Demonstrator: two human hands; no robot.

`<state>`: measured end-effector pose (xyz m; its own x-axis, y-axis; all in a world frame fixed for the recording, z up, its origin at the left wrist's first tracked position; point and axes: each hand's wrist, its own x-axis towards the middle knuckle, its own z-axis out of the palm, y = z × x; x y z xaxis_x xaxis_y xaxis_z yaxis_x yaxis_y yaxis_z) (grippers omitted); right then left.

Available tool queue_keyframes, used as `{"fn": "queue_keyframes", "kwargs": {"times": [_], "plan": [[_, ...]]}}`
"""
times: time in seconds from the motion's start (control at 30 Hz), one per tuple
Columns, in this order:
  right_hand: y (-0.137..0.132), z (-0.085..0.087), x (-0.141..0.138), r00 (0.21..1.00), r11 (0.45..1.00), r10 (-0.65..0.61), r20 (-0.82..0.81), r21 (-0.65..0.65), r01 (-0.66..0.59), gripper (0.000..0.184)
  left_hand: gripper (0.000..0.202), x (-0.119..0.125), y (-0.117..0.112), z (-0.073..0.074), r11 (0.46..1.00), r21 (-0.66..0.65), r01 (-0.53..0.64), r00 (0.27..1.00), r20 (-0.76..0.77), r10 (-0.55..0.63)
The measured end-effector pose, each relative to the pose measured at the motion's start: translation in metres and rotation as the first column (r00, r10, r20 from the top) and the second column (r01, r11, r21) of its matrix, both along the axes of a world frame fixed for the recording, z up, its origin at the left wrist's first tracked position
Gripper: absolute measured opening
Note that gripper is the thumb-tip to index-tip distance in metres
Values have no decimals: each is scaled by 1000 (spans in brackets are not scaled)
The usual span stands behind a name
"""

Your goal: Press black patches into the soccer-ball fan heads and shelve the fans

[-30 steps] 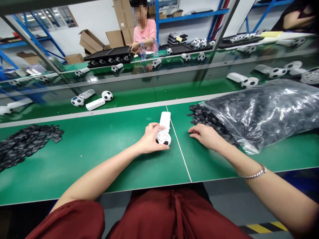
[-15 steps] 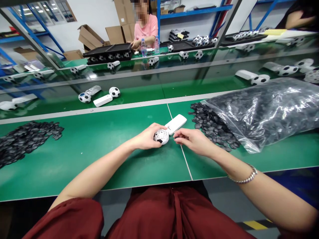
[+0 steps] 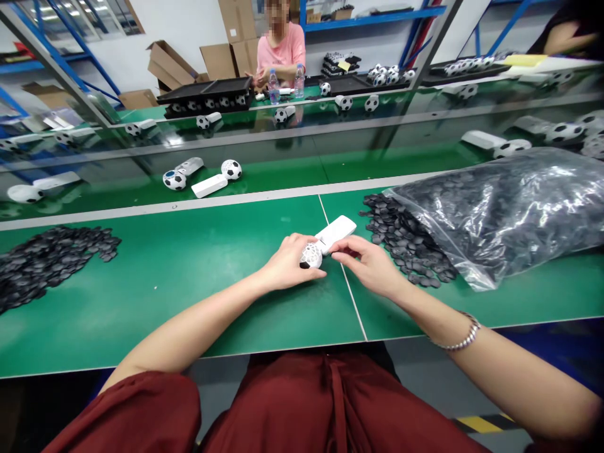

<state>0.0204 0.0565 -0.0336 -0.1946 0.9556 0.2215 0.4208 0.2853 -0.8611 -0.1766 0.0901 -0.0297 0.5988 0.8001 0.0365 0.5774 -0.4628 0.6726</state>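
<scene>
My left hand is wrapped round the ball-shaped head of a white football-patterned gadget, with its thumb stretched along the near side. The gadget's flat white handle points away to the right over the green table. The ball has an open lattice, and one black patch shows low on it. My right hand is closed in a pinch beside the joint of ball and handle. A small dark piece barely shows between its fingertips. Loose black pieces lie in a heap just right of that hand.
A clear plastic bag full of black pieces lies at the right. Another black heap is at the left. Beyond the table edge, similar gadgets lie on a green belt. Across it a person in pink sits by black trays.
My right fingertips have come closer to the ball, which has shifted slightly right and turned. Gadgets on the near belt moved right, those on the far belt left. The person across drew their hands together.
</scene>
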Motion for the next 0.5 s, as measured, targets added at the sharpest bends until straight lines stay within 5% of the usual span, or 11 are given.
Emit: {"fn": "queue_keyframes", "kwargs": {"times": [0.17,0.5], "plan": [[2,-7,-6,964,941,82,-252,-299,-158,19,60,3,1,-2,1000,15,-21,1000,-4,21],[13,-17,-12,950,929,22,-313,-343,-135,22,48,6,-3,-7,997,19,-77,996,57,76]]}}
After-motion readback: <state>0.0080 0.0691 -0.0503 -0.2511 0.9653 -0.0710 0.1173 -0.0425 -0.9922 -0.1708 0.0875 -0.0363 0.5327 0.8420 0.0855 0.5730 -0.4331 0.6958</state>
